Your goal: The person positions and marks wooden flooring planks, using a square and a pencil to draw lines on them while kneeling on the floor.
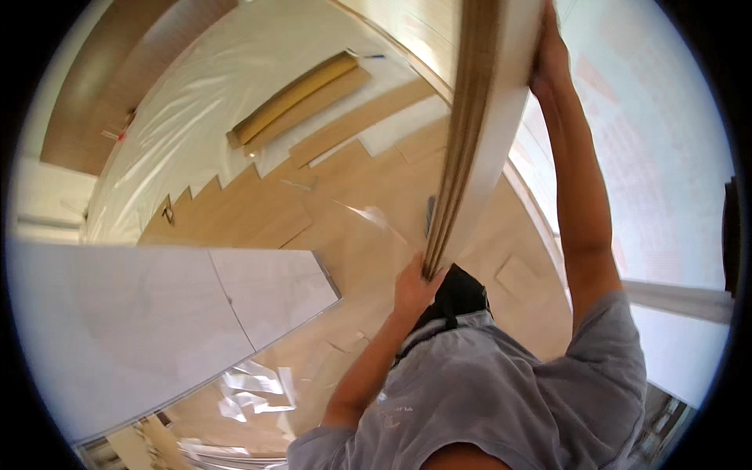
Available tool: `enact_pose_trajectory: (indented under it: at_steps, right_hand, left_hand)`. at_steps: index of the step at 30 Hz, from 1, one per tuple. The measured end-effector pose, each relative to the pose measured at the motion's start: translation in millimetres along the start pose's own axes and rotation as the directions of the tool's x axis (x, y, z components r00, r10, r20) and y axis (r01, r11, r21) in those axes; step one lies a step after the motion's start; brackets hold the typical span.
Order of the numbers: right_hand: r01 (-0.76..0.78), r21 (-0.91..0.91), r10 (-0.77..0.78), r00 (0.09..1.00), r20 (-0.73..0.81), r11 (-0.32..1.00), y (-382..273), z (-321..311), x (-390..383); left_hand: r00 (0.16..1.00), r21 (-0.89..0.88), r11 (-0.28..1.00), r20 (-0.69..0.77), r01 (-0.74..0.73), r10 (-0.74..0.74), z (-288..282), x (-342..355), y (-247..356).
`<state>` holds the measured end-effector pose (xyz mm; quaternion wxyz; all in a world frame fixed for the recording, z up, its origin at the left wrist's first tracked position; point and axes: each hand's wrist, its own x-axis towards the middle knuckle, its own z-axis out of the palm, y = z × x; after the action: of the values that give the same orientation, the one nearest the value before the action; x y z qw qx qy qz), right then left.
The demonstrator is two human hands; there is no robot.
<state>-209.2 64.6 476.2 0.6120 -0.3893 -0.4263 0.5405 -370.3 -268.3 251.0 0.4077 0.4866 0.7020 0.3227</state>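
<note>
A long stack of floor planks [470, 117] rises steeply in front of me, with several brown layers showing along its edge and a pale face toward the right. My left hand [415, 290] is closed around its lower end, close to my waist. Higher up, my right hand [552, 66] grips the stack's right side with the arm stretched out; some of its fingers are hidden behind the edge. A dark, slim object [429, 215] shows just beside the stack, too small to name.
Laid wood flooring [251, 207] ends in a stepped edge against pale plastic sheeting [149, 188]. Loose planks [360, 121] and a long yellow-brown piece [298, 94] lie beyond. A white panel-topped surface [149, 321] juts in from the left, near plastic scraps [254, 380] on the floor.
</note>
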Motion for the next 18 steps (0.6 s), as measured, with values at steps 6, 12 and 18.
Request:
enact_pose_trajectory:
  at_steps: [6,12,18]
  right_hand:
    - [-0.008,-0.663,0.131,0.982,0.137,0.749,60,-24,104]
    - [0.085,-0.966,0.398,0.899,0.180,0.245,222,-110,120]
    - [-0.015,-0.968,0.693,0.701,0.170,0.252,351,-196,82]
  left_hand:
    - [0.889,-0.586,0.680,-0.179,-0.440,0.421,-77,230,115]
    - [0.988,-0.899,0.437,-0.084,-0.020,-0.127,-64,392,85]
    - [0.867,-0.904,0.260,0.194,0.340,-0.459,13,368,-72]
